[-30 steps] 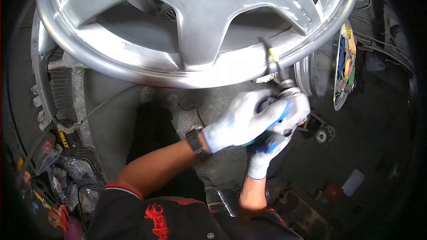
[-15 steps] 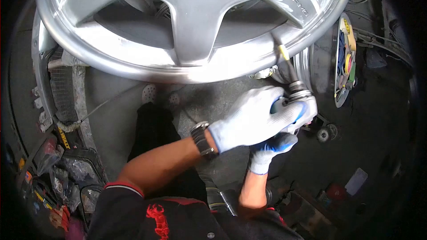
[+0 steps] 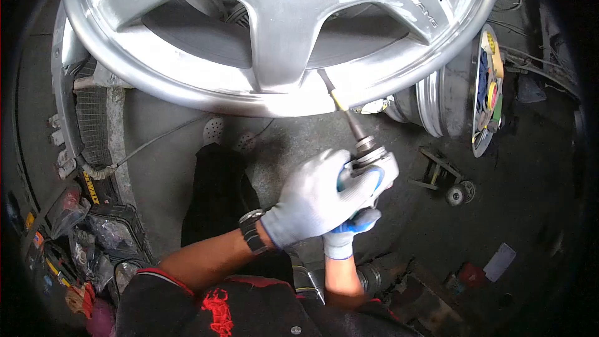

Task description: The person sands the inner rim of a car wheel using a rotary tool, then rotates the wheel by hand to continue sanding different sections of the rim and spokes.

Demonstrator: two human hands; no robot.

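Observation:
A silver five-spoke alloy wheel [image 3: 277, 56] with AMG lettering fills the top of the view. My left hand [image 3: 315, 196], in a white and blue work glove, is closed round the front of a die grinder [image 3: 377, 165]. My right hand [image 3: 354, 228], also gloved, grips the grinder's body further back, partly hidden behind the left. A long, thin shaft [image 3: 355, 126] with a yellow band runs up from the grinder. Its dark tip reaches the bright inside of the rim, just right of the bottom spoke; contact is hard to make out.
To the right, another wheel [image 3: 430, 103] stands near a round board [image 3: 486, 90] holding coloured items. A small wheeled stand [image 3: 458, 192] is on the floor. Bags and tools [image 3: 87, 237] are piled at lower left, and a cable [image 3: 159, 137] crosses the floor.
Both hands and the grinder have moved left and slightly down. The shaft's tip has shifted left along the rim, from below the lettered spoke to near the bottom spoke.

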